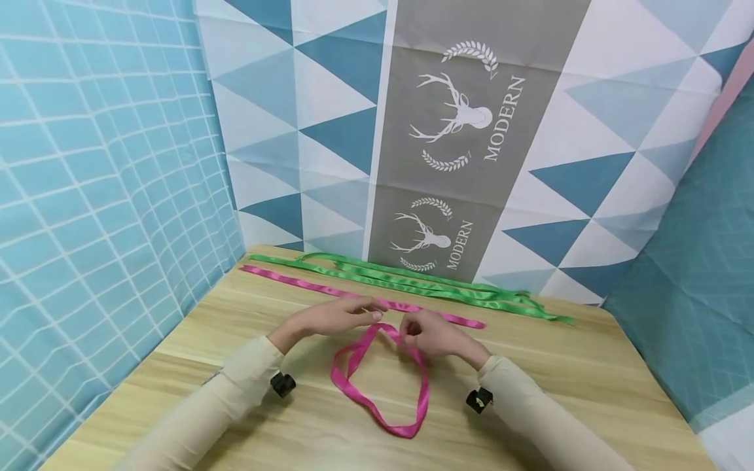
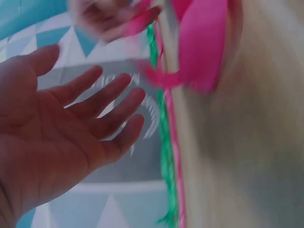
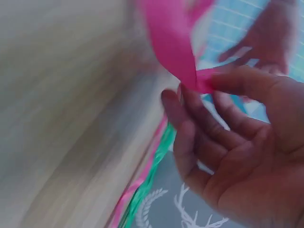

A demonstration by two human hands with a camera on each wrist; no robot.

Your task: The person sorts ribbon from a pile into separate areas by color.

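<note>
A pink satin ribbon [image 1: 353,391] lies in a loop on the table, its upper part raised between the two hands. My right hand [image 1: 434,332] pinches this ribbon [image 3: 173,45] between thumb and fingertips, as the right wrist view shows. On the other side, my left hand [image 1: 341,315] hovers near the top of the loop. In the left wrist view the fingers [image 2: 109,107] of that hand are spread and relaxed, holding nothing. The ribbon [image 2: 203,45] hangs beside it, somewhat blurred.
Behind the hands a second pink ribbon [image 1: 294,281] lies stretched across the wooden table [image 1: 283,425]. Several green ribbons [image 1: 424,286] lie along the back edge. A patterned cloth [image 1: 330,150] rises behind, and a blue checked cloth [image 1: 118,196] stands at the left.
</note>
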